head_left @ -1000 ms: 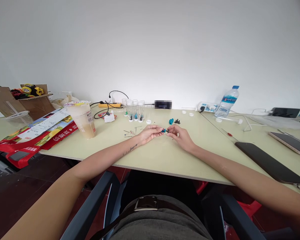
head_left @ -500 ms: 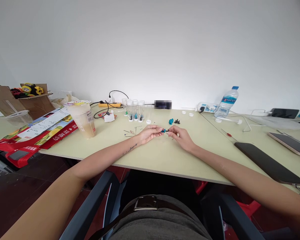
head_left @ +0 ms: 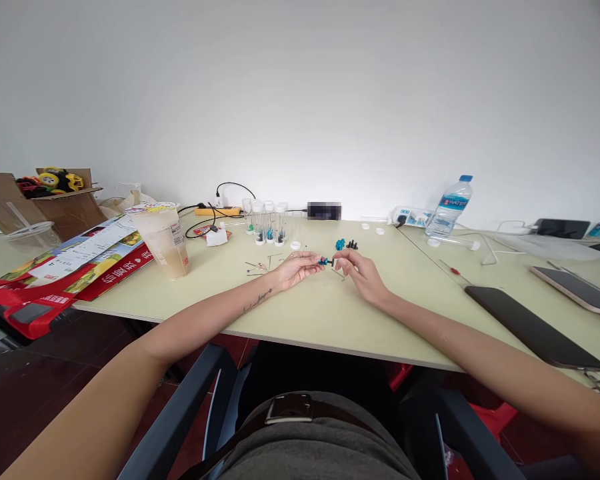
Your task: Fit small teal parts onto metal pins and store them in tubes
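Observation:
My left hand [head_left: 300, 268] is closed, its thumb and fingertips pinching a small blue metal nut [head_left: 324, 261]. From the nut's right side a black screw [head_left: 330, 262] sticks out, its head facing right. Just beside that head is my right hand [head_left: 359, 272], fingers curled. A thin metal rod [head_left: 339, 275], perhaps a hex key, pokes out below its fingertips. Behind the hands lie a cluster of blue nuts [head_left: 340, 245] and several black screws [head_left: 352, 245] standing on their heads. Thin pins and small tools [head_left: 260, 268] are scattered left of my left hand.
Clear tubes [head_left: 280, 227] with white caps stand at the back, near a phone [head_left: 324, 211]. A drink cup [head_left: 163, 243] and a red bag [head_left: 115, 267] are on the left. On the right are a water bottle [head_left: 450, 207] and a dark power bank [head_left: 533, 327].
My right fingertips have come off the black screw slightly, so more of it shows. The thin metal rod under my right hand is plainer now. The view has shifted a little.

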### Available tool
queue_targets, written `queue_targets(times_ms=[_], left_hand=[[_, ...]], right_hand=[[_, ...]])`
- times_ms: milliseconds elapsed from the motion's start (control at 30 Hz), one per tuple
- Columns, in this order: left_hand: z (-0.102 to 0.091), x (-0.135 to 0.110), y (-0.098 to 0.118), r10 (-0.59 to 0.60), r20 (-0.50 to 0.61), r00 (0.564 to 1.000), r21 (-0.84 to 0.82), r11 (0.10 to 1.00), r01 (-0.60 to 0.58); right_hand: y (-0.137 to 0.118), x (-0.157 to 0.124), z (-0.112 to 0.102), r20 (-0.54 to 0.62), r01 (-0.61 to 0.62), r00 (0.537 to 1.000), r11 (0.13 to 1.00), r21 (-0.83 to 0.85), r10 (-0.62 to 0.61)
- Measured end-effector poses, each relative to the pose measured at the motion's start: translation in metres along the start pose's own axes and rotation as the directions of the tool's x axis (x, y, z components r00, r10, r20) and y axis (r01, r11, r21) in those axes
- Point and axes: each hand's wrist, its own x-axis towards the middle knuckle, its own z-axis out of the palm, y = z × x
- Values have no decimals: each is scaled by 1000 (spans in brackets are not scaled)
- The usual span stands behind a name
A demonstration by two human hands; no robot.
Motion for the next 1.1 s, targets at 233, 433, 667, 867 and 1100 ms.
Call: queue_targets(times_ms=[233, 433, 667, 867, 1100], left_hand=[[0, 2, 0, 0, 17, 1000, -21, 1000, 0], [-2, 3, -2, -10, 12, 1000, -9, 1000, 10], [-1, 2, 0, 3, 7, 1000, -18, 1000, -3], [-2, 3, 0, 2, -5, 1000, -21, 1000, -2], [0, 1, 1, 9, -6, 1000, -25, 1000, -9]], right_hand=[[-2, 1, 0, -20, 70, 997, 992, -101, -72], [1, 0, 1, -31, 51, 998, 992, -115, -55], [-3, -1, -1, -22, -1, 1000, 998, -59, 0], [-7, -3, -2, -22, 9, 1000, 998, -60, -10], [-5, -2, -1, -20, -11, 1000, 999, -43, 10]])
